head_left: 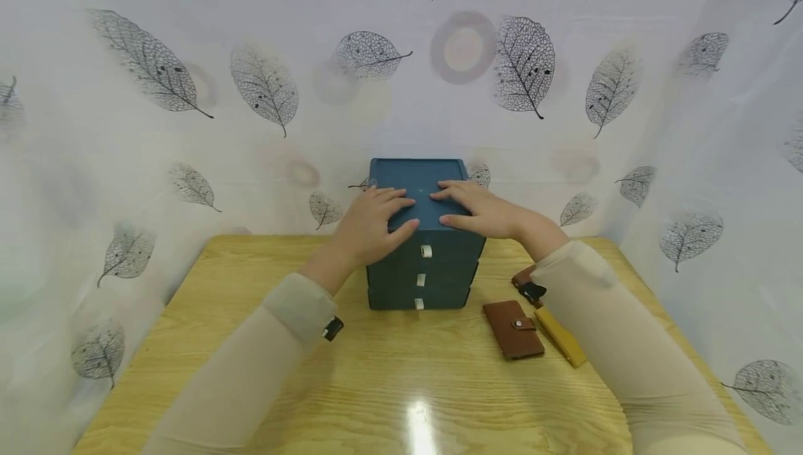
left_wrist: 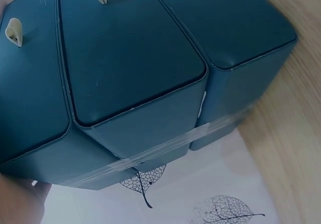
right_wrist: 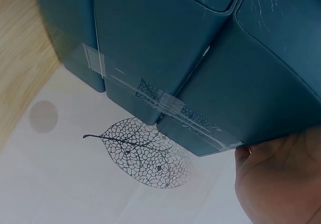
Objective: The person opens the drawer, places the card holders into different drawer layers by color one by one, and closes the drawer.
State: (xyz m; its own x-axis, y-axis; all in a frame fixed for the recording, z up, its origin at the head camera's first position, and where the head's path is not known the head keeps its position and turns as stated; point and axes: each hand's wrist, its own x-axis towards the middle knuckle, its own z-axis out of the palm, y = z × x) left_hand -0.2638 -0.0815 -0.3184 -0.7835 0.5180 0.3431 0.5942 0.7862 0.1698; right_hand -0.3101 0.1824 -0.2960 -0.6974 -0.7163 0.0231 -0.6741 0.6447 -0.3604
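Observation:
A dark teal stack of three drawers [head_left: 395, 274] stands on the wooden table, each front bearing a small pale loop pull [head_left: 426, 251]. Both hands rest on its top. The left hand [head_left: 370, 225] lies at the top's left edge with fingers extended. Over the right part of the top, the right hand [head_left: 479, 207] has its fingers spread and touching the surface. Neither hand holds anything. Clear tape [left_wrist: 155, 153] crosses the stack's side in the left wrist view. More tape [right_wrist: 170, 103] runs along the side in the right wrist view.
To the right of the drawers lie a brown snap wallet [head_left: 511, 333] and a yellow wallet-like item [head_left: 561, 336]. Another brown item [head_left: 523, 277] is partly hidden by the right sleeve. A white leaf-print curtain [head_left: 263, 162] hangs behind the table [head_left: 351, 385].

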